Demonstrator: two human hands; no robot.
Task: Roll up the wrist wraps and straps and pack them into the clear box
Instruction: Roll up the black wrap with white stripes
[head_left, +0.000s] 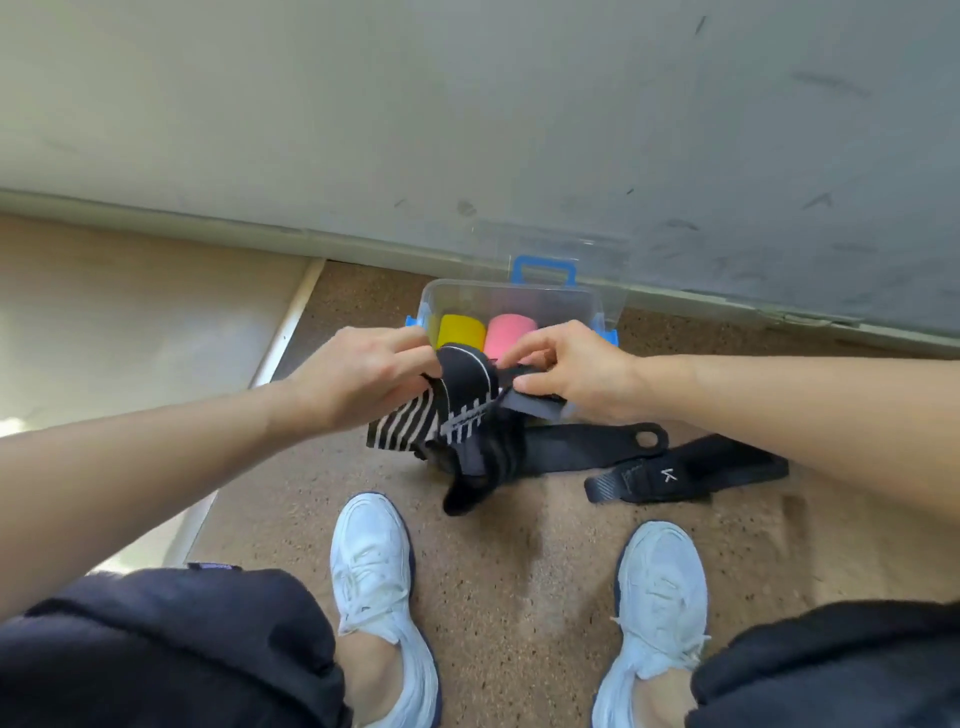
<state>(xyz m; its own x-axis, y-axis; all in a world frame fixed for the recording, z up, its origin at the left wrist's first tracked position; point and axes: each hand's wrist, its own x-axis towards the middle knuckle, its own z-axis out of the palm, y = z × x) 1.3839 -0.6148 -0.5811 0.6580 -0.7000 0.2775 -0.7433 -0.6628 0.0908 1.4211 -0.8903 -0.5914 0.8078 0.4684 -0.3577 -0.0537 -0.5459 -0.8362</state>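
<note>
Both your left hand (363, 379) and right hand (571, 376) pinch the striped wrist wrap (460, 397) just in front of the clear box (563, 304), yellow roll (460, 330) and pink roll (508, 332) inside it, black straps (597, 441) beside it.

I'm reaching forward and inward: my left hand (363, 379) curls round the black wrap (462, 387), and my right hand (566, 374), close beside it, pinches its end between thumb and fingers.
</note>
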